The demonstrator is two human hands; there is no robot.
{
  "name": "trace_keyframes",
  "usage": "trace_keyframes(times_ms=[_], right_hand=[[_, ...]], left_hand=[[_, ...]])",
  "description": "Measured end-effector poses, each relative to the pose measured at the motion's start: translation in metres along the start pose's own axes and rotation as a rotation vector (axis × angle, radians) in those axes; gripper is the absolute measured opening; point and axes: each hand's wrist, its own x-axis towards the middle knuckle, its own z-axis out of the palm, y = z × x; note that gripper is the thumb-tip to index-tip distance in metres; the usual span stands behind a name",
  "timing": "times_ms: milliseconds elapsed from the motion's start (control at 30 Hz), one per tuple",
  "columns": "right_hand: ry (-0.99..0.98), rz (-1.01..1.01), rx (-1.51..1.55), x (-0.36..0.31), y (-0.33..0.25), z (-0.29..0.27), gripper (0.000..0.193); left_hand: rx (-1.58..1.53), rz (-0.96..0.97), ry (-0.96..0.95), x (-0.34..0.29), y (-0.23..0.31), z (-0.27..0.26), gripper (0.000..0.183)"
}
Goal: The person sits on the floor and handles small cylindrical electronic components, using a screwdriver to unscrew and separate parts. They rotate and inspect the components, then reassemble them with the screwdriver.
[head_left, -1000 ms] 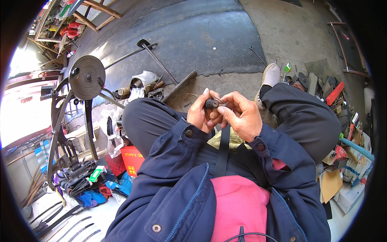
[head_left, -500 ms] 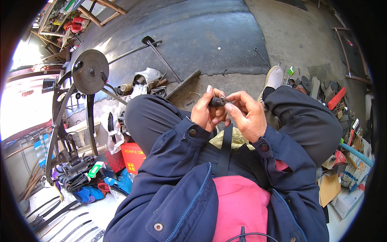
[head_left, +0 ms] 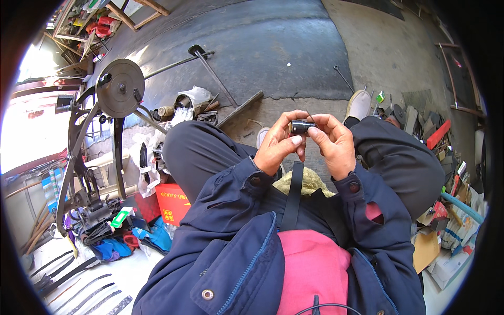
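A small black cylinder (head_left: pixel 300 127), with a lighter rim at its left end, lies crosswise between my hands in front of my lap. My left hand (head_left: pixel 278 146) is closed on its left end, thumb below and fingers behind. My right hand (head_left: pixel 336 147) pinches the right end with thumb and fingers. Near the right fingertips a thin dark sliver (head_left: pixel 310 117) sticks up; what it belongs to is hidden. Below the hands a black strap (head_left: pixel 294 197) hangs down over my lap, beside a yellowish cloth-like bundle (head_left: pixel 310 181).
At the left stands a black hand-cranked machine with a round wheel (head_left: pixel 121 88). Next to it are a red box (head_left: pixel 173 203) and dark strips (head_left: pixel 94 296) on a white surface. Tools and scraps (head_left: pixel 436 142) are heaped at the right. A metal stand (head_left: pixel 218 79) lies ahead.
The cylinder has turned from pointing partly toward me to lying crosswise. My left hand has rolled over with it, and my right thumb has moved onto its right end.
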Motion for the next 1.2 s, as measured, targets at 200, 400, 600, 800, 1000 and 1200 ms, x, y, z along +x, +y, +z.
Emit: trace_keyframes(times_ms=[200, 400, 600, 800, 1000, 1200], right_hand=[[0.011, 0.084, 0.047, 0.0, 0.001, -0.005, 0.023], [-0.014, 0.147, 0.133, 0.003, 0.007, -0.009, 0.024], [-0.031, 0.192, 0.21, 0.003, 0.008, -0.011, 0.025], [-0.042, 0.231, 0.276, 0.003, 0.007, -0.014, 0.025], [-0.044, 0.242, 0.351, 0.004, 0.011, -0.017, 0.025], [-0.048, 0.258, 0.406, 0.006, 0.008, -0.019, 0.024]], left_hand=[[0.072, 0.063, 0.019, 0.0, 0.006, 0.004, 0.05], [0.118, 0.099, 0.028, -0.002, 0.009, 0.006, 0.044], [0.257, 0.133, 0.024, -0.005, 0.013, 0.01, 0.047], [0.561, 0.233, 0.003, -0.004, 0.01, 0.006, 0.053], [0.6, 0.253, 0.004, -0.004, 0.01, 0.01, 0.06], [0.65, 0.138, -0.086, -0.008, 0.019, 0.014, 0.077]])
